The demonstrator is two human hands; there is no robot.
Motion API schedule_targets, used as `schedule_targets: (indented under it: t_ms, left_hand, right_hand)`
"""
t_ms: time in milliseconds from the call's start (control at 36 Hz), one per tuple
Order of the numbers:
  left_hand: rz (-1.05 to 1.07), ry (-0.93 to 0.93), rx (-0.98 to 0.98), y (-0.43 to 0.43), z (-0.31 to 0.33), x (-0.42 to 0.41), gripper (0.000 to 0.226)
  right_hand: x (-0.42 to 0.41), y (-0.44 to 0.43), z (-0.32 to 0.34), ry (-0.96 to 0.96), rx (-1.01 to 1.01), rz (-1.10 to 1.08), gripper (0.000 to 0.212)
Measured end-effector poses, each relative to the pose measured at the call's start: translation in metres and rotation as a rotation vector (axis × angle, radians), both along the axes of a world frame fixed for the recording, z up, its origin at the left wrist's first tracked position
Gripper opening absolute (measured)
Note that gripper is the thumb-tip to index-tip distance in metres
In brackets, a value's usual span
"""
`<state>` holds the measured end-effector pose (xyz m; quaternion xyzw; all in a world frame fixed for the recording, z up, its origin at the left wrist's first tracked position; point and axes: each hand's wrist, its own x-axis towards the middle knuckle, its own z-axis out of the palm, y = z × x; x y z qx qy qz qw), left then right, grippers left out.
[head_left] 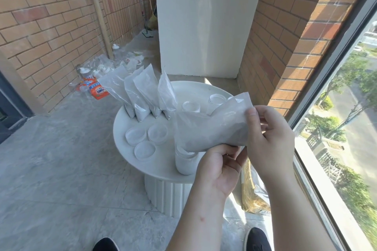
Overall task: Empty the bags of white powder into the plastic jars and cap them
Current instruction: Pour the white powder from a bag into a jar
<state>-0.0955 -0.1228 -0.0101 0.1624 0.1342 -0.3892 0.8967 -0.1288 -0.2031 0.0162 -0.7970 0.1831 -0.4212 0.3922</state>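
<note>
Right hand (271, 134) pinches bag (210, 130) top, lifts high; left hand (218, 167) grips low end over jar (185, 161), frame middle, so powder (184, 166) slides down.

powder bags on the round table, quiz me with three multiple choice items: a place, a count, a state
1. The tipped bag's mouth sits
A. in the open jar near the table's front edge
B. over the floor
C. over a bucket

2. Loose lids on the table:
A. one
B. three
C. six

3. That jar is
A. capped
B. empty
C. uncapped, holding white powder

1 A, the bag's low corner enters the jar. 2 B, three lie left of the jar. 3 C, white fill shows, no lid on.
</note>
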Motion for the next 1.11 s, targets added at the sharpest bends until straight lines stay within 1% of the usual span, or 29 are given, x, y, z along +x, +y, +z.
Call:
schedule_targets:
  t_ms: [194,306,417,694,1111]
  left_hand:
    - [0.032,-0.003,0.024,0.0,-0.007,0.003,0.046]
    - [0.048,0.011,0.04,0.001,-0.012,0.004,0.049]
    - [0.062,0.028,0.068,0.002,-0.014,0.005,0.05]
    - [0.082,0.049,0.086,0.003,-0.018,0.008,0.051]
    - [0.104,0.089,0.09,0.003,-0.018,0.013,0.054]
  right_hand:
    - [0.003,0.003,0.001,-0.047,-0.058,-0.004,0.02]
    - [0.003,0.004,0.002,-0.056,-0.056,-0.009,0.018]
    - [0.004,0.005,0.003,-0.067,-0.065,-0.013,0.02]
    - [0.003,0.005,0.003,-0.037,-0.07,-0.006,0.018]
    - [0.006,0.005,0.005,-0.048,-0.07,-0.003,0.016]
